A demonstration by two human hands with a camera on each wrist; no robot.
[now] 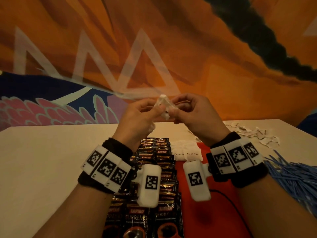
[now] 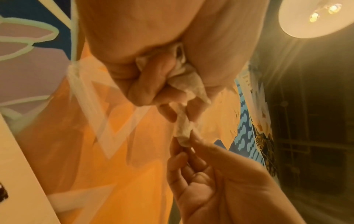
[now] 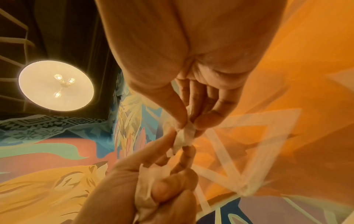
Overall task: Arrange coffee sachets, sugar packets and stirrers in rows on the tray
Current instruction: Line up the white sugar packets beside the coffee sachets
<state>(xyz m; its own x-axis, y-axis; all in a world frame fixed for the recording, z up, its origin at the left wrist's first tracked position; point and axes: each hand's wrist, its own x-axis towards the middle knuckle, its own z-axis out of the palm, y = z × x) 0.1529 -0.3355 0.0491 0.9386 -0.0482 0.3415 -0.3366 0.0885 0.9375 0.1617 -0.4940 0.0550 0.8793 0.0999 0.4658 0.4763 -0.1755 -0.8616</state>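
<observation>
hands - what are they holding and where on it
Left hand grips a bunch of white sugar packets; right hand pinches one packet's end.

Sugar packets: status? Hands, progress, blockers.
Left hand grips bunched sugar packets; right hand pinches one end. Coffee sachets rowed on red tray. Blue stirrers loose on table. Nothing blocking.

A pale tabletop is backed by an orange mural wall on which pale zigzag lines are painted. A round ceiling lamp is lit, seemingly with three bulbs.
</observation>
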